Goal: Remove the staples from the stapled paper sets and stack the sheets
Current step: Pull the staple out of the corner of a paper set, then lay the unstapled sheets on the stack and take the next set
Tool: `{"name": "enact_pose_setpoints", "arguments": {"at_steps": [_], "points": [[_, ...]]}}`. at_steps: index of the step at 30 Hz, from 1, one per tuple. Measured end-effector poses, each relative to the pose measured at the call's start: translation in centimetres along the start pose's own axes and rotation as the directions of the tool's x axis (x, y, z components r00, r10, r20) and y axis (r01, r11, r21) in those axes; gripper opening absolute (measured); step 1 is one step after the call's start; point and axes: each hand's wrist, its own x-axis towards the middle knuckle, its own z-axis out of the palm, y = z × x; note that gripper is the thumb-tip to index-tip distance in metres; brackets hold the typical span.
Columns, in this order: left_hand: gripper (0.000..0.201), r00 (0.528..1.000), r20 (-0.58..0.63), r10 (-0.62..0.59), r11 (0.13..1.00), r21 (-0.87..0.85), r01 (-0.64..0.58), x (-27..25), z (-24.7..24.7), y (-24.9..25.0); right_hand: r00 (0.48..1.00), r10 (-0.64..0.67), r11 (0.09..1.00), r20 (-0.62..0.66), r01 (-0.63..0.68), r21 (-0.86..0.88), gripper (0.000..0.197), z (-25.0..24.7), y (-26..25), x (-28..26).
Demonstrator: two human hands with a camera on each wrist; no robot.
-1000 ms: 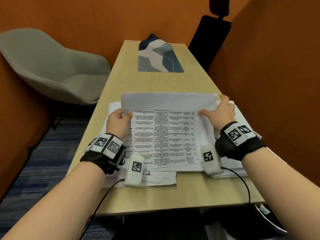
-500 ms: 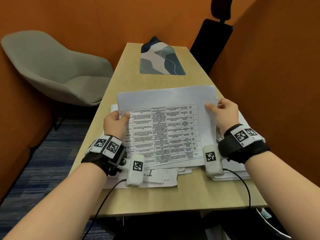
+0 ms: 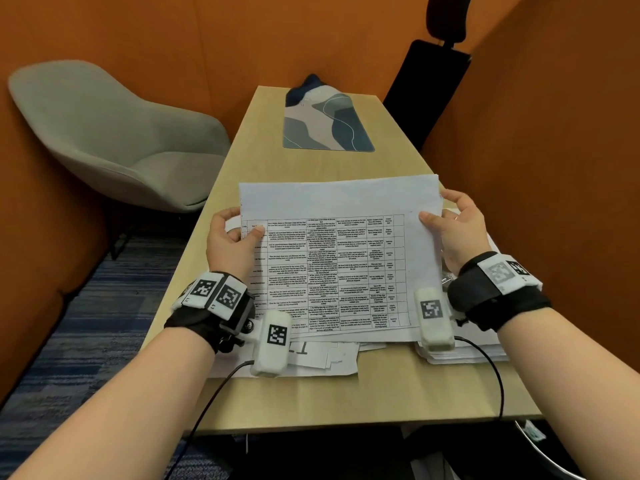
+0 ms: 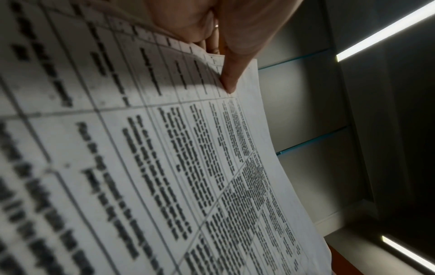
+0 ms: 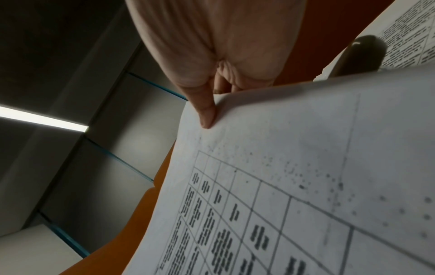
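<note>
Left hand (image 3: 231, 244) and right hand (image 3: 458, 227) pinch printed sheet (image 3: 341, 251) by side edges, raised over loose paper stack (image 3: 464, 353) on tabletop (image 3: 346, 400). Advice: keep level, square corners, lower flat.

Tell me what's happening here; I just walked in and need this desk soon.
A person is sorting printed paperwork at the wooden table. Both hands hold one sheet with a printed table lifted above the papers: the left hand pinches its left edge, the right hand its right edge, thumbs on top. Beneath it lie loose sheets and, to the right, a thicker stack of paper. No staple or staple remover can be made out. A patterned mat lies at the far end.
</note>
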Motion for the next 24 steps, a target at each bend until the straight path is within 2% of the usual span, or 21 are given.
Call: {"name": "enact_pose_setpoints", "arguments": {"at_steps": [3,8,10,12,16,19,22,24], "points": [[0.036,1.000,0.004,0.022,0.999,0.032,-0.023,0.0,0.1,-0.2,1.000,0.019,1.000,0.010,-0.019,-0.022,0.040,0.0,0.2,0.1],[0.028,0.998,0.068,0.018,0.992,0.123,-0.027,0.8,0.1,-1.0,0.998,0.061,0.997,0.020,-0.060,-0.052,0.039,0.3,0.2,0.4],[0.022,0.997,0.075,0.015,0.992,0.127,-0.024,0.7,0.0,-0.8,0.996,0.077,0.997,0.048,-0.076,-0.022,0.032,0.1,0.0,0.3],[0.018,0.998,0.061,-0.002,0.995,0.104,-0.004,0.7,0.0,-0.7,0.988,0.096,0.995,0.123,-0.094,-0.022,0.024,-0.3,-0.1,0.1],[0.015,0.999,0.040,-0.026,0.999,0.037,0.025,0.8,-0.1,-0.8,0.938,0.190,0.975,0.291,-0.144,-0.172,0.032,-0.8,0.1,0.0],[0.017,0.998,0.049,-0.043,0.999,0.001,0.043,0.9,0.0,-0.8,0.942,0.161,0.970,0.293,-0.095,-0.225,0.029,-0.7,-0.7,0.3],[0.031,0.997,0.045,-0.055,0.994,-0.095,0.059,0.9,-0.2,-0.3,0.938,0.108,0.979,0.330,-0.043,-0.197,0.025,-0.5,-1.6,0.3],[0.034,0.997,0.054,-0.049,0.988,-0.147,0.056,0.9,-0.6,-0.1,0.936,0.084,0.983,0.343,-0.021,-0.185,0.023,-0.4,-1.9,0.2]]}}
